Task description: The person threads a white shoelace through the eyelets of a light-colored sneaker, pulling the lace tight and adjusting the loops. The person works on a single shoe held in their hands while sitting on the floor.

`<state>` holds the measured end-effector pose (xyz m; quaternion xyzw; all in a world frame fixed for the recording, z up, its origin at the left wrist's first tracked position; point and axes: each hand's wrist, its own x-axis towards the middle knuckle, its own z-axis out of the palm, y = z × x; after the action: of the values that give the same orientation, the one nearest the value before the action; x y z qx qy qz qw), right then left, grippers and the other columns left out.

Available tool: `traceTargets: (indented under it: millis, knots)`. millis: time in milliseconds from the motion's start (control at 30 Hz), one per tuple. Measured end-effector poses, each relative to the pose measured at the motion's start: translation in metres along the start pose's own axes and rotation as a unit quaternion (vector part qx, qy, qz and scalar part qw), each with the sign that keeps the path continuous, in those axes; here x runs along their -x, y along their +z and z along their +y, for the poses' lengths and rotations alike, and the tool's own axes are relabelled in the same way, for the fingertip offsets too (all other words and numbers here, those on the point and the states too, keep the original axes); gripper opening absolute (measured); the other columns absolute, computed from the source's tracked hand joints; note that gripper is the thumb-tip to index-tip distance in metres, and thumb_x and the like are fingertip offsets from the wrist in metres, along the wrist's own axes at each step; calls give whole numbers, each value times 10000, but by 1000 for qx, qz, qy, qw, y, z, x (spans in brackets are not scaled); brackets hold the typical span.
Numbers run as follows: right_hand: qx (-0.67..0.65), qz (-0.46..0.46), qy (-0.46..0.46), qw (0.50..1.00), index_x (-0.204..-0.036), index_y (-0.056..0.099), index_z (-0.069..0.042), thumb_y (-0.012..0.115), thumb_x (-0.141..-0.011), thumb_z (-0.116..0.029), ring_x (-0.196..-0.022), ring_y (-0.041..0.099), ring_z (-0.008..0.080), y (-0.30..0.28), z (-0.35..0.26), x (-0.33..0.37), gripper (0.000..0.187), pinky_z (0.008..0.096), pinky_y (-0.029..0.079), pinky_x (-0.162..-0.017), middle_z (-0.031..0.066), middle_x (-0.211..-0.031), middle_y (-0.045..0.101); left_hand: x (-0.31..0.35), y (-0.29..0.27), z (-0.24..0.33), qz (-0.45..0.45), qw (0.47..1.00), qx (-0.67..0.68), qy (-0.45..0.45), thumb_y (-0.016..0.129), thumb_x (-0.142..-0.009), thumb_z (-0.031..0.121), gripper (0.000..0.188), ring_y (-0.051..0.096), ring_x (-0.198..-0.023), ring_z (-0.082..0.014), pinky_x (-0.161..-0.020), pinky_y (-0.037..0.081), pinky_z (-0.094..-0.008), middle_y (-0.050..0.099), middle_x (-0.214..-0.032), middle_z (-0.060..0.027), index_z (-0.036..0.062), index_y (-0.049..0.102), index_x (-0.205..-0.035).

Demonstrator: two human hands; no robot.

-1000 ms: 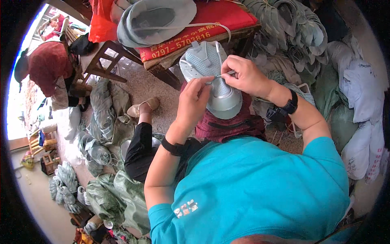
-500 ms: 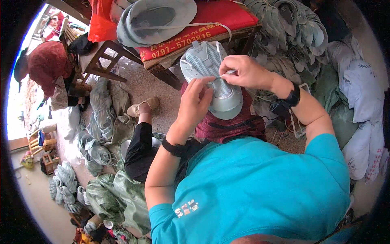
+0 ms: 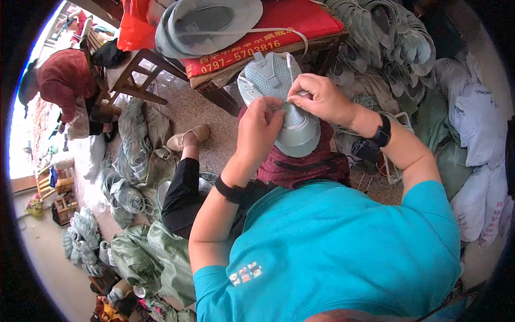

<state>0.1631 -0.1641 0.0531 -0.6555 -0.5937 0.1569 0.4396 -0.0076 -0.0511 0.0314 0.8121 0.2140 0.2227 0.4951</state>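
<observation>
A light grey shoe upper (image 3: 299, 140) with mesh panels lies across my maroon-covered lap, its rounded toe toward me. My left hand (image 3: 256, 129) is closed in a pinch at the middle of the upper, thumb and forefinger together at its edge. Opposite it, my right hand (image 3: 321, 100) pinches at the same spot, with a bit of something pale showing between its curled fingers. The fingertips almost meet. What exactly each hand grips is too small to make out.
Ahead stands a wooden bench with a red cover (image 3: 316, 27), bearing stacked grey shoe pieces (image 3: 247, 13). Bundled uppers (image 3: 397, 43) hang at right beside white sacks (image 3: 475, 118). Green sacks (image 3: 166, 252) and more bundles lie left. Another person in maroon (image 3: 64, 80) bends at far left.
My left fingers have curled in more tightly, and the right hand has shifted slightly at the same spot. At far left, the other person's posture has changed a little.
</observation>
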Motion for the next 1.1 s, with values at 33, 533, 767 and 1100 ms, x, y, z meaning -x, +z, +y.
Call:
traceTargets:
  millis: [33, 533, 767, 1100]
  knots:
    - [2, -6, -9, 1000, -870, 622, -18, 672, -848, -85, -737, 571, 141, 2, -1, -1, 86, 298, 454, -638, 55, -808, 606, 1, 1, 0, 6, 1000, -10, 2, 687, -828, 89, 195, 508, -600, -174, -574, 439, -315, 532, -692, -76, 32, 625, -1004]
    - [-99, -159, 85, 979, -984, 642, -12, 629, -891, -145, -856, 603, 101, -12, -9, -16, 163, 271, 484, -767, 54, -892, 664, 1, -52, -12, 79, 913, -367, 162, 578, -786, 13, 166, 560, -788, -332, -649, 473, -421, 532, -884, -122, 86, 579, -935]
    - [-31, -121, 75, 989, -981, 634, -23, 650, -848, -120, -831, 601, 113, -8, -20, -11, 165, 284, 481, -747, 58, -864, 651, 25, -88, -16, 142, 961, -205, 116, 653, -829, 23, 206, 581, -750, -225, -629, 491, -322, 576, -960, -119, 28, 590, -1025]
    - [24, -59, 51, 997, -935, 627, -10, 660, -835, -108, -807, 627, 185, 6, -7, -7, 144, 314, 485, -734, 109, -857, 658, -4, -5, -1, 59, 965, -124, 223, 659, -810, 45, 208, 607, -764, -296, -677, 487, -375, 617, -890, -110, 61, 593, -1007]
